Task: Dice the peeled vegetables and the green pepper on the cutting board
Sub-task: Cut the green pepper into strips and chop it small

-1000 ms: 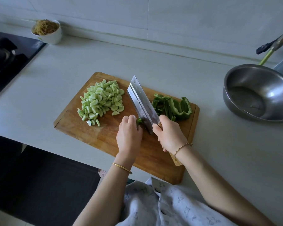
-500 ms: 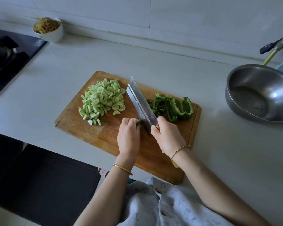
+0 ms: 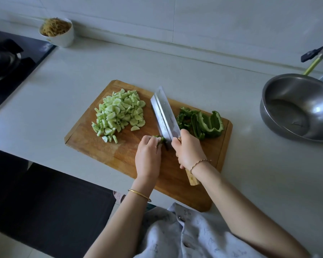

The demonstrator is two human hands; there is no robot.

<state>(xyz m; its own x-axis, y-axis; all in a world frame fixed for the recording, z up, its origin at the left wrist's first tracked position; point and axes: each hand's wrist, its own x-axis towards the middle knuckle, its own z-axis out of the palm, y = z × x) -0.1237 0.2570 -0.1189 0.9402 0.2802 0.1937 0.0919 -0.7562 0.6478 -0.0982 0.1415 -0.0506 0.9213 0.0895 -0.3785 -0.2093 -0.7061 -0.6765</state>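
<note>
Hardly anything is shifting vs. 1 s ago: the cleaver (image 3: 165, 116) is staying on the same diagonal line across the cutting board (image 3: 101, 151), its handle end sitting a touch further left; both hands are keeping their places; the chop is prob. going in short strokes.

Right hand (image 3: 188, 151) is wrapping its grip round the cleaver's wooden handle, close up by the blade; left hand (image 3: 147, 157) is curling its grip over a pepper strip (image 3: 159, 139), fingertips just beside the blade's near end, knuckles facing the steel.

Step in hand, as I'm judging it: dicing the green pepper, strip by strip; the pale diced vegetables (image 3: 117, 114) are already lying in a heap on the board's far-left part, so that half is looking done. Remaining pepper pieces (image 3: 207, 123), some cut into strips and one larger curved piece, are waiting on the board's right side, beyond the blade.

Next move is calling for: walking the left fingertips back along the strip w/ each cut, keeping them tucked since they're sitting v. near the edge; then pulling fresh strips over from the right pile.

Steel bowl (image 3: 317, 90) is standing on the surface (image 3: 63, 75) well right of the board.
</note>
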